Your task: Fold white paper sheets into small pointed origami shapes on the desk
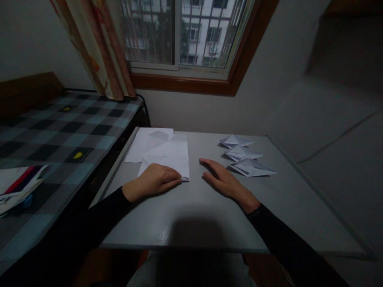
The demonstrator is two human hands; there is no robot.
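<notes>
Paper sheet (170, 153) under L fingers (171, 174), R hand (224, 182) beside

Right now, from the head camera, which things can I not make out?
Head view: the near edge of the white paper sheet lies under the left hand; whether its fingers pinch the sheet is hidden.
Head view: the red and white flat things on the checked bedcover are cut by the left edge and dim.
Head view: the three folded white paper shapes beside the right hand are too small to read their folds.
</notes>
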